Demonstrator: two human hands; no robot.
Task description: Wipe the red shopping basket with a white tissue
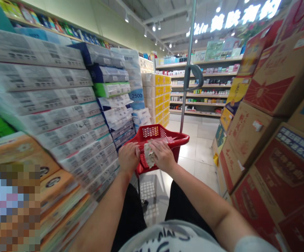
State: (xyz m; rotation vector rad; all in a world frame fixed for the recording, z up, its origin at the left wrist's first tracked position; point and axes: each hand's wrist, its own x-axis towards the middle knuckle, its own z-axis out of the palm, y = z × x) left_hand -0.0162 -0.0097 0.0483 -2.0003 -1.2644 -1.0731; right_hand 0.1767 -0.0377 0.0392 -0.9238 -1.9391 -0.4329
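Gripping a pale wad (149,154), possibly cloth, beneath its fingers (159,147): right hand (163,155) at red cart (179,140).

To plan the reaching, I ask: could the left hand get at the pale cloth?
Probably yes: the left hand is close, and its side of the pale cloth is uncovered; the right hand covers another part.

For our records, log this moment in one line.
left hand: gripping red cart | right hand: holding pale crumpled item | boxes: stacked right

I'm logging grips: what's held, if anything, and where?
Left hand: red plastic shopping cart, near-left edge. Right hand: crumpled cream cloth, by its right side.
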